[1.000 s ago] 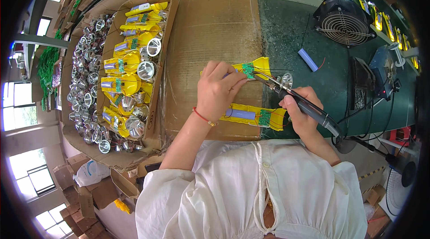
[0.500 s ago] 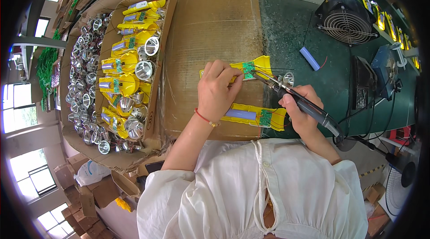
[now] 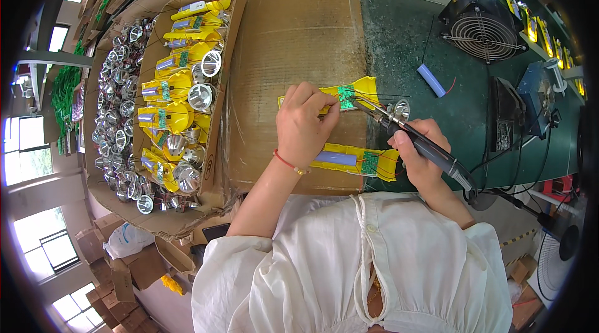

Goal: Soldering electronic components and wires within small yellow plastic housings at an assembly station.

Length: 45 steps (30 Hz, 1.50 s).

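Note:
A yellow flashlight housing [image 3: 366, 88] with a green circuit board [image 3: 345, 97] lies across the cardboard's right edge. My left hand [image 3: 304, 120] is closed in a pinch over its left part, fingertips beside the board; what they hold is hidden. In my right hand [image 3: 425, 141] is a soldering iron [image 3: 440, 157], held like a pen, its tip at the board. Thin dark wires run right from the board, and a silver reflector cup [image 3: 399, 108] sits near the iron's shaft. Nearer to me lies a second yellow housing [image 3: 388, 164] with a purple battery cell [image 3: 337, 158] and a green board.
At left, a cardboard box [image 3: 232, 40] holds several yellow housings with reflectors, beside a heap of loose silver reflectors [image 3: 112, 115]. A loose purple cell [image 3: 430, 80] with wires lies on the green table [image 3: 399, 27]. A black fan [image 3: 483, 30] and a blue soldering station [image 3: 533, 96] stand at right.
Almost nothing differs. My left hand and forearm have shifted very slightly right; the soldering iron stays at the board in my right hand.

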Each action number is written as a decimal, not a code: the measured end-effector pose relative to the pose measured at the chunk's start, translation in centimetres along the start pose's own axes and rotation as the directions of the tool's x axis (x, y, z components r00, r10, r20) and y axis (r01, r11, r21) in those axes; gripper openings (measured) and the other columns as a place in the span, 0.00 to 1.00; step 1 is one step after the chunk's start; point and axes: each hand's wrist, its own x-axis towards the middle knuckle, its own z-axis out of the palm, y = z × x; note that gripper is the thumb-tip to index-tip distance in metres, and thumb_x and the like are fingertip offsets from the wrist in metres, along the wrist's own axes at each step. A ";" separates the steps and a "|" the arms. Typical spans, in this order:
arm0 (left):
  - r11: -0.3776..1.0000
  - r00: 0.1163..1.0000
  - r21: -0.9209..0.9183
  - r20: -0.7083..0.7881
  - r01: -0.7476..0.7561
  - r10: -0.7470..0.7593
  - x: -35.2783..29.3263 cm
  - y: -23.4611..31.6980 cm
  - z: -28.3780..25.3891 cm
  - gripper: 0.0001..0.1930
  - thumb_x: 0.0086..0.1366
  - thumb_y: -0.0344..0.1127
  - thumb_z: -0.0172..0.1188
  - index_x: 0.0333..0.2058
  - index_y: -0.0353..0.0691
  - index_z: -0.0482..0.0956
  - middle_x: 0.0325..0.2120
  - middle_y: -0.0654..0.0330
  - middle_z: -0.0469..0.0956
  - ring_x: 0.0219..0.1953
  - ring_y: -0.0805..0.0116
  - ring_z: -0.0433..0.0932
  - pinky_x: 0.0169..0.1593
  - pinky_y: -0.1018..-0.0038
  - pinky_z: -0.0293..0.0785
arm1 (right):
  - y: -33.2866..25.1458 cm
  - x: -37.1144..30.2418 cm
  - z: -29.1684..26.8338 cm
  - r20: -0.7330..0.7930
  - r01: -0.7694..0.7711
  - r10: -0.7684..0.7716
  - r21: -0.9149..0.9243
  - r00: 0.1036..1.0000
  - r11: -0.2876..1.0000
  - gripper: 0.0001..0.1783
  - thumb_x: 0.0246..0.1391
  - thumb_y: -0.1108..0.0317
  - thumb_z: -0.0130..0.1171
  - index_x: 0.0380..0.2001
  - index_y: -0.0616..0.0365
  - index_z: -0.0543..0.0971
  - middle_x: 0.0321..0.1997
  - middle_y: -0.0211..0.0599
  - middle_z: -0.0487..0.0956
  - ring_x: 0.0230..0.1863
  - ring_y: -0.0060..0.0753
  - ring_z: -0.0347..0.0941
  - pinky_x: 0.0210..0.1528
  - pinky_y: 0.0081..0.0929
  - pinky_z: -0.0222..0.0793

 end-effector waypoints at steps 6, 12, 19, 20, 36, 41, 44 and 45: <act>1.000 1.000 -0.005 0.001 0.006 -0.006 0.0 0.0 0.0 0.04 0.42 0.25 0.62 0.20 0.38 0.76 0.19 0.60 0.70 0.25 0.64 0.69 0.28 0.72 0.67 | 0.4 -0.1 0.0 0.009 -0.027 0.027 -0.030 1.000 0.999 0.07 0.49 0.73 0.55 0.28 0.66 0.68 0.20 0.40 0.75 0.22 0.24 0.74 0.25 0.18 0.69; 1.000 1.000 -0.015 0.011 0.024 -0.023 0.0 -0.1 0.1 0.04 0.42 0.26 0.62 0.18 0.39 0.75 0.21 0.61 0.70 0.26 0.63 0.69 0.28 0.71 0.67 | 0.0 -0.1 0.1 0.016 -0.004 0.004 0.001 1.000 1.000 0.07 0.49 0.74 0.54 0.28 0.66 0.68 0.21 0.39 0.75 0.23 0.24 0.73 0.26 0.18 0.69; 0.999 1.000 -0.024 0.018 0.026 -0.026 0.1 0.0 -0.1 0.04 0.43 0.25 0.62 0.20 0.37 0.76 0.19 0.59 0.70 0.25 0.63 0.70 0.29 0.73 0.67 | -0.1 -0.3 0.2 -0.091 -0.046 0.057 0.118 0.994 0.992 0.07 0.51 0.73 0.52 0.29 0.66 0.67 0.22 0.39 0.73 0.23 0.24 0.72 0.26 0.18 0.68; 0.999 0.999 -0.024 0.021 0.029 -0.028 0.2 0.0 -0.1 0.04 0.43 0.25 0.62 0.20 0.37 0.77 0.19 0.59 0.70 0.25 0.63 0.70 0.29 0.73 0.67 | -0.1 -0.3 0.1 -0.094 -0.047 0.058 0.120 0.994 0.992 0.07 0.51 0.74 0.52 0.28 0.66 0.67 0.22 0.39 0.73 0.23 0.24 0.72 0.27 0.18 0.68; 0.999 0.999 -0.036 0.032 0.038 -0.037 0.3 -0.1 0.0 0.04 0.42 0.26 0.62 0.19 0.39 0.76 0.20 0.60 0.71 0.26 0.62 0.70 0.28 0.70 0.67 | 0.2 -0.7 -0.7 -0.120 -0.040 0.058 0.144 0.991 0.989 0.07 0.51 0.73 0.53 0.29 0.66 0.67 0.23 0.39 0.72 0.22 0.24 0.72 0.27 0.19 0.69; 0.997 0.997 -0.047 0.042 0.069 -0.067 0.2 0.1 0.1 0.04 0.41 0.26 0.62 0.18 0.39 0.76 0.20 0.60 0.71 0.25 0.62 0.70 0.28 0.70 0.67 | 0.5 -0.9 -1.1 -0.132 -0.029 0.051 0.161 0.990 0.987 0.07 0.50 0.74 0.52 0.29 0.66 0.67 0.22 0.39 0.72 0.22 0.25 0.72 0.26 0.19 0.69; 0.995 0.995 -0.050 0.047 0.086 -0.084 0.3 0.0 0.1 0.04 0.42 0.26 0.62 0.18 0.39 0.76 0.20 0.60 0.70 0.25 0.62 0.70 0.28 0.70 0.67 | 0.4 -1.0 -1.4 -0.129 -0.028 0.050 0.165 0.990 0.986 0.07 0.50 0.73 0.52 0.29 0.66 0.67 0.22 0.39 0.72 0.22 0.25 0.72 0.27 0.19 0.69; 0.995 0.995 -0.047 0.051 0.092 -0.089 0.2 0.0 0.1 0.04 0.42 0.26 0.62 0.18 0.39 0.76 0.20 0.60 0.70 0.25 0.62 0.70 0.28 0.70 0.67 | 0.4 -1.0 -1.4 -0.127 -0.028 0.050 0.166 0.991 0.986 0.07 0.50 0.73 0.52 0.29 0.66 0.67 0.22 0.39 0.72 0.22 0.25 0.72 0.27 0.19 0.69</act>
